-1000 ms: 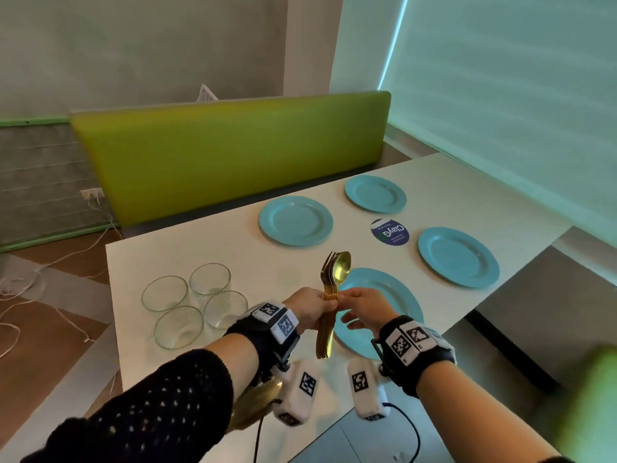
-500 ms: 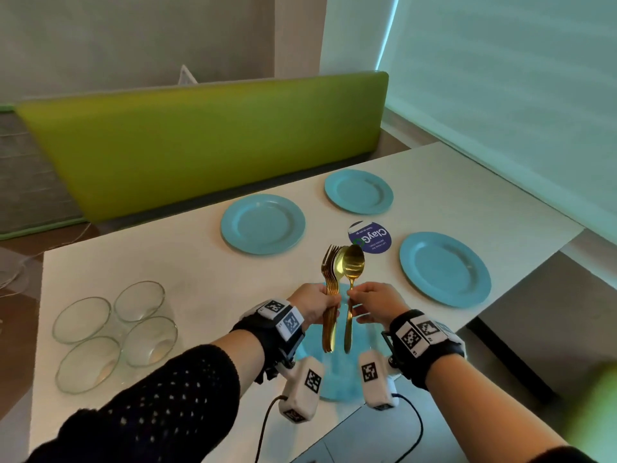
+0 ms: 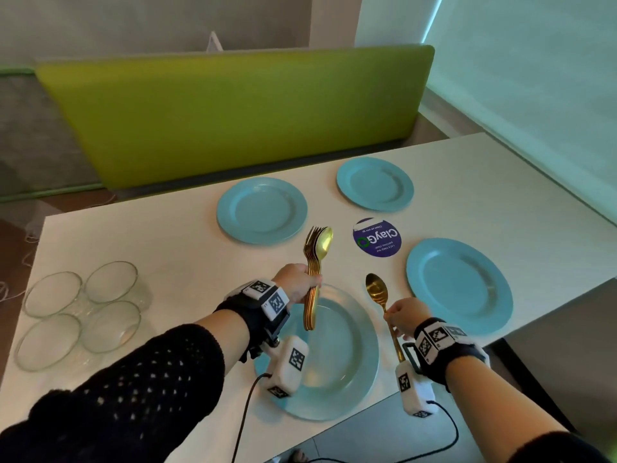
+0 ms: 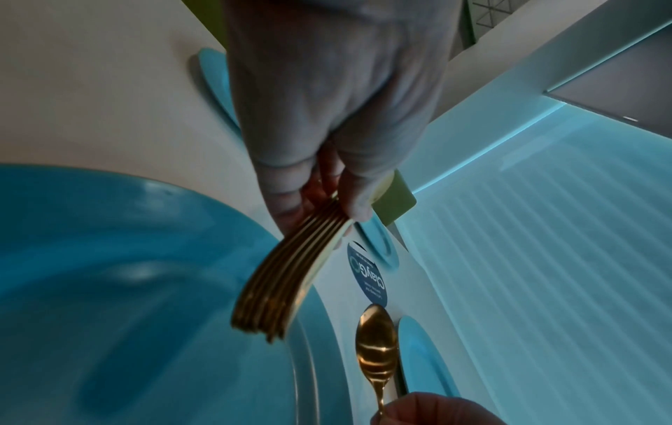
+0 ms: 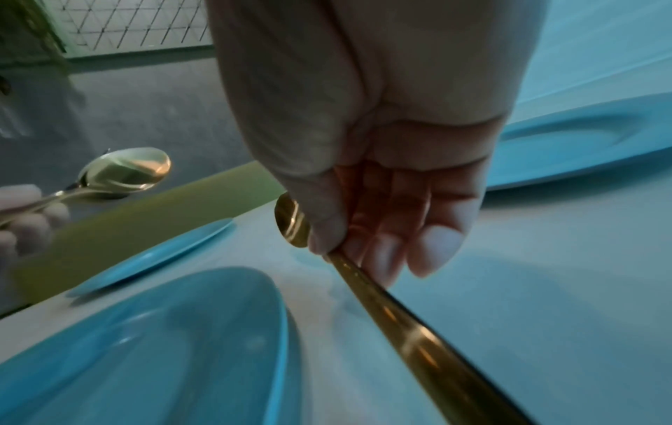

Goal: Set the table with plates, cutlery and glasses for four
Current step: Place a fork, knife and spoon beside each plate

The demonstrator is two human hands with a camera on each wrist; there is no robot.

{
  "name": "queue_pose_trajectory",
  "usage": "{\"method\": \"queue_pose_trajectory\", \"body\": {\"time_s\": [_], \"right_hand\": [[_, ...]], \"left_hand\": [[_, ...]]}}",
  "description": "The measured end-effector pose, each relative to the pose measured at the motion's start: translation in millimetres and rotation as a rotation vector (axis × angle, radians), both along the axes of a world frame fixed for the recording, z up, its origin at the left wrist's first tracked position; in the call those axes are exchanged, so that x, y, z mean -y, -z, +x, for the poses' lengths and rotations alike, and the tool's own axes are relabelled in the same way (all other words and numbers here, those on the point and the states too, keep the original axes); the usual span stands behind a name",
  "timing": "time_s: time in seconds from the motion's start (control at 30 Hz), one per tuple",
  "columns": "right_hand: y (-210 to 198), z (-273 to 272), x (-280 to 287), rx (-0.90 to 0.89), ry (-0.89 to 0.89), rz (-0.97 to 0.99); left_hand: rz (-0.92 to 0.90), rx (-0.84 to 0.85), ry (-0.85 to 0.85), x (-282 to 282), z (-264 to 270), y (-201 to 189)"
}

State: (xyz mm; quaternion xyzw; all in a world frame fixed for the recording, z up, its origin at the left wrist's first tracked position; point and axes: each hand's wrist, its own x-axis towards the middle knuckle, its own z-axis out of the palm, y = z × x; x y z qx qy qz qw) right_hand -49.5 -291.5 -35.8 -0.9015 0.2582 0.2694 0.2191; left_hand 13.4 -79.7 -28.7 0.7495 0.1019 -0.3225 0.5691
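Head view: left hand (image 3: 295, 286) grips a bundle of gold cutlery (image 3: 314, 275) upright over the nearest blue plate (image 3: 354, 359); right hand (image 3: 405, 317) pinches a single gold spoon (image 3: 379, 295) just right of that plate. Left wrist view: fingers (image 4: 358, 198) curl round the handles. Right wrist view: thumb and fingertips (image 5: 433, 250) pinch the spoon's handle above the white table (image 5: 545, 302).

Left hand (image 3: 295, 285) raised, fingers curled round a cutlery bundle (image 3: 314, 275), black knit sleeve (image 3: 140, 389) on forearm. Right hand (image 3: 405, 320) lower, thumb and fingers pinching a single spoon (image 3: 379, 295) by its handle.
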Motion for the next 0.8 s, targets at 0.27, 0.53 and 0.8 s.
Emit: {"method": "queue_pose_trajectory", "body": {"time_s": [0.27,0.53,0.8], "right_hand": [[23.3,4.6,-7.5,0.03,-0.051,-0.065],[26.9,0.8,-13.9,0.073,-0.06,-0.115],[29.9,-0.7,-20.1,0.103,-0.05,-0.135]], "left_hand": [[-0.014,-0.007,-0.007,6.8,7.1,5.4],[-0.015,0.002,0.047,6.2,15.0,4.1],[0.007,0.008,0.081,0.5,18.6,7.2]]}}
